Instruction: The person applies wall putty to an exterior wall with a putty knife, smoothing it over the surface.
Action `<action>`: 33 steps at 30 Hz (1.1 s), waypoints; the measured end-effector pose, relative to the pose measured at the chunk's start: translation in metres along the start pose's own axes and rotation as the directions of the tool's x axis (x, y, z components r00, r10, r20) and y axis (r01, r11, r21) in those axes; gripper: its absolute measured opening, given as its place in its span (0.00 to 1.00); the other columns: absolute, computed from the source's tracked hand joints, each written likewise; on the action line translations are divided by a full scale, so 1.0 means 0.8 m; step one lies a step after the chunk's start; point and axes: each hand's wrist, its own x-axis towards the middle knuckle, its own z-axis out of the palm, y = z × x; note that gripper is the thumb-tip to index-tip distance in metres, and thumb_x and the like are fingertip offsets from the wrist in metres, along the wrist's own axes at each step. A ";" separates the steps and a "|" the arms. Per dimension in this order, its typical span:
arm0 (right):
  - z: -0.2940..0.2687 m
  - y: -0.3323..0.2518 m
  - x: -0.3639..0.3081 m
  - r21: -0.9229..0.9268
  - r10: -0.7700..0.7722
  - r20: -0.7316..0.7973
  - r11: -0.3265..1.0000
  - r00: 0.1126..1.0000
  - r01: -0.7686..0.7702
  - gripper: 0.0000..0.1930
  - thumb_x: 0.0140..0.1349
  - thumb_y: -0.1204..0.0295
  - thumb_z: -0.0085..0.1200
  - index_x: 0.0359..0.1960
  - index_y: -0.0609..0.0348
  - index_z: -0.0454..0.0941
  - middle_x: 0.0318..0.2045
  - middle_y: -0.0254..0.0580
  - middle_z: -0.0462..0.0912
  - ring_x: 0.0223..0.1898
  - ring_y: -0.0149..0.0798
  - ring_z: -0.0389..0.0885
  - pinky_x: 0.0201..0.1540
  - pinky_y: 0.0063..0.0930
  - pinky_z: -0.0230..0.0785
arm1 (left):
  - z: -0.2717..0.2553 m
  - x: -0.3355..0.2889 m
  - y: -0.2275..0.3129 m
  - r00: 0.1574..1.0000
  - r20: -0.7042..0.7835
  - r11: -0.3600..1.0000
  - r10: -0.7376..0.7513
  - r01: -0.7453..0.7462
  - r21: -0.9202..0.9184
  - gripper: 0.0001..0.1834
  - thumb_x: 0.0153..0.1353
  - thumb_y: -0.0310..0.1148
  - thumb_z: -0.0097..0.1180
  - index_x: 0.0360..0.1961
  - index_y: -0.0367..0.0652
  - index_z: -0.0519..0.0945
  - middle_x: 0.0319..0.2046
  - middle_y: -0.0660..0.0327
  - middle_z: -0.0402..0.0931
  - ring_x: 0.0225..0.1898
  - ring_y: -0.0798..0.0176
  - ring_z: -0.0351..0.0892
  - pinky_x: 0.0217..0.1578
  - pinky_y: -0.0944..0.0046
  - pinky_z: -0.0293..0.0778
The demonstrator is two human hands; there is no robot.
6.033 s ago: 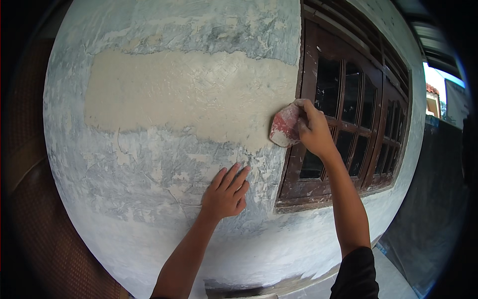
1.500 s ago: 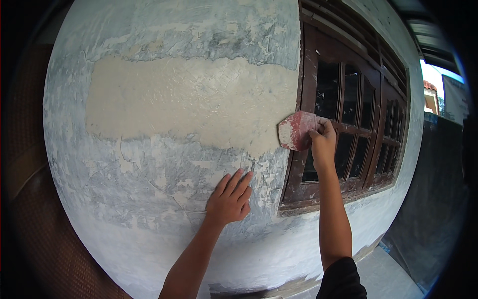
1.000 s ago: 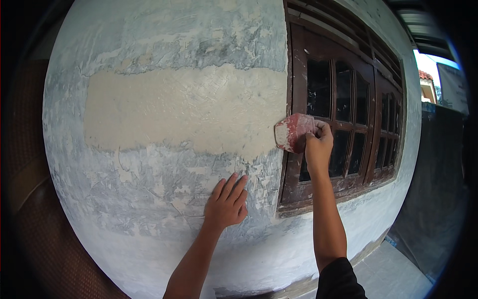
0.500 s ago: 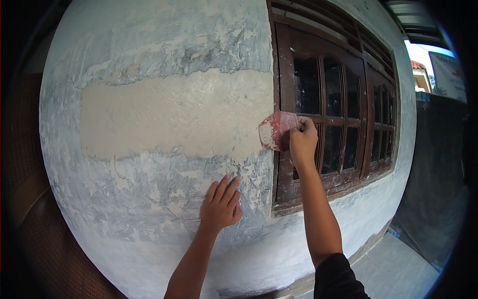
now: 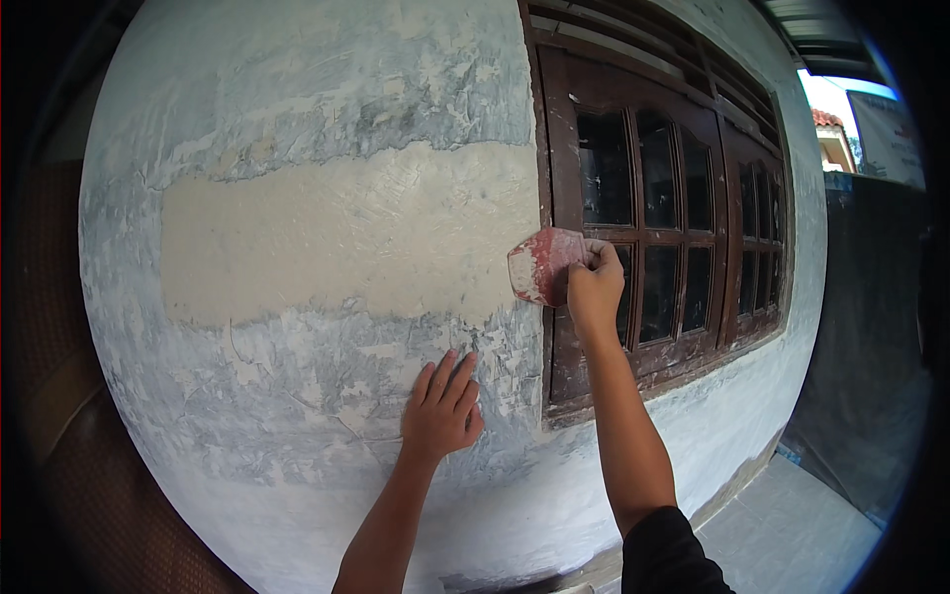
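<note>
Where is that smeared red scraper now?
In the head view, the red scraper is right of centre, pinched in the right hand, at the right end of the beige patch, overlapping the brown window frame.

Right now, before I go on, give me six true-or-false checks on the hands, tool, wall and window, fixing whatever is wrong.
1. The right hand holds a red scraper smeared with pale material. True.
2. The left hand grips a second tool. False: it holds nothing and rests against the wall.
3. The cream patch lies left of the window. True.
4. The scraper is at the patch's left end. False: it is at the right end, by the window.
5. The window's wood is white. False: it is dark brown.
6. The right arm has a black sleeve. True.
</note>
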 end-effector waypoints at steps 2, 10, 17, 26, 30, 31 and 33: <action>-0.018 0.018 0.005 0.168 0.053 -0.104 0.985 0.993 -0.035 0.16 0.52 0.85 0.45 0.44 0.69 0.75 0.35 0.46 0.83 0.37 0.33 0.81 0.45 0.24 0.70 | 0.002 0.000 0.001 1.000 0.006 1.000 -0.004 0.004 -0.002 0.11 0.52 0.36 0.51 0.35 0.46 0.79 0.63 0.60 0.72 0.66 0.55 0.67 0.67 0.51 0.56; -0.028 -0.017 0.040 0.082 -0.255 0.375 0.967 0.891 0.242 0.17 0.53 0.87 0.43 0.45 0.67 0.75 0.38 0.46 0.83 0.42 0.35 0.81 0.50 0.26 0.70 | 0.005 -0.002 -0.002 1.000 0.000 1.000 0.011 -0.011 -0.018 0.12 0.50 0.36 0.52 0.35 0.44 0.79 0.63 0.57 0.71 0.66 0.51 0.65 0.66 0.47 0.56; 0.004 -0.043 0.080 -0.049 -0.452 0.478 0.843 0.753 0.536 0.17 0.53 0.87 0.45 0.45 0.67 0.76 0.34 0.54 0.83 0.40 0.42 0.84 0.47 0.30 0.71 | 0.005 -0.003 -0.003 1.000 0.000 1.000 0.003 -0.003 -0.015 0.11 0.50 0.36 0.52 0.34 0.45 0.79 0.62 0.58 0.71 0.66 0.53 0.66 0.67 0.48 0.56; 0.010 -0.049 0.082 -0.077 -0.407 0.494 0.860 0.769 0.505 0.17 0.52 0.87 0.46 0.45 0.67 0.76 0.35 0.53 0.84 0.41 0.43 0.84 0.49 0.29 0.71 | 0.001 -0.002 -0.001 1.000 -0.003 1.000 -0.017 0.017 0.002 0.11 0.52 0.36 0.49 0.34 0.48 0.80 0.62 0.61 0.72 0.65 0.57 0.68 0.67 0.51 0.57; 0.005 -0.044 0.090 0.029 -0.410 0.431 0.897 0.804 0.441 0.16 0.52 0.86 0.47 0.44 0.67 0.76 0.34 0.55 0.83 0.40 0.43 0.84 0.47 0.30 0.72 | 0.004 -0.002 -0.001 1.000 -0.013 1.000 -0.012 0.012 0.018 0.11 0.52 0.36 0.49 0.35 0.48 0.80 0.62 0.61 0.72 0.65 0.57 0.67 0.67 0.51 0.57; 0.006 -0.041 0.087 -0.025 -0.484 0.468 0.829 0.740 0.558 0.17 0.52 0.86 0.46 0.45 0.67 0.76 0.35 0.54 0.83 0.39 0.41 0.84 0.47 0.29 0.72 | 0.004 -0.001 -0.003 1.000 -0.017 1.000 -0.007 0.008 0.002 0.10 0.51 0.36 0.51 0.34 0.47 0.79 0.62 0.60 0.73 0.65 0.55 0.67 0.67 0.50 0.57; 0.010 -0.042 0.084 -0.056 -0.446 0.483 0.843 0.754 0.534 0.17 0.52 0.86 0.46 0.45 0.67 0.76 0.35 0.55 0.83 0.39 0.41 0.84 0.47 0.29 0.71 | 0.003 -0.002 -0.003 1.000 -0.022 1.000 -0.003 0.003 -0.018 0.10 0.50 0.36 0.52 0.33 0.46 0.79 0.61 0.59 0.73 0.65 0.54 0.67 0.66 0.50 0.57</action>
